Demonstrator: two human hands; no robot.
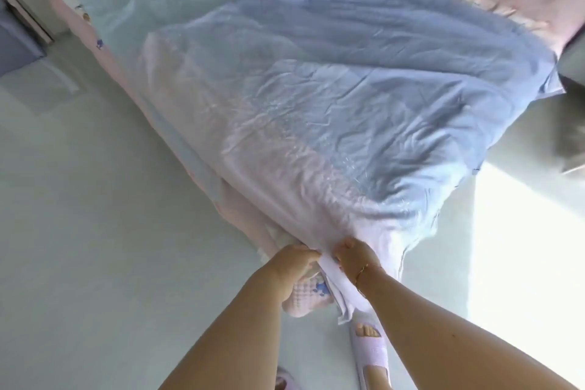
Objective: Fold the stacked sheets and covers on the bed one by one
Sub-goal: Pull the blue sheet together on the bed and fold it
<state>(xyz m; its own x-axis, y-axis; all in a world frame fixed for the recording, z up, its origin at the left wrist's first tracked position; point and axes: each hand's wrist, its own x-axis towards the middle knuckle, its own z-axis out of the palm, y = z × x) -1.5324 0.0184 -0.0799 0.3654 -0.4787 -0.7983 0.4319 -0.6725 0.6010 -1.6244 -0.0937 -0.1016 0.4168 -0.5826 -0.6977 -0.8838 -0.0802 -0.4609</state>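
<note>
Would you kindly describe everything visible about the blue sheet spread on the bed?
The blue sheet is thin, wrinkled fabric, pale blue, washed nearly white by glare toward the near end. It lies spread over the bed, its right edge hanging off. At the near corner it bunches together, where the left hand and right hand pinch it.

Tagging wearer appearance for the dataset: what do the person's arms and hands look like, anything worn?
Both forearms are bare, with no sleeves in view and no gloves. The right hand has a thin gold-coloured bracelet at the wrist. The left hand shows nothing worn at the wrist. No rings can be made out; the fingers are partly hidden in the cloth. Nail detail is too blurred to tell.
</note>
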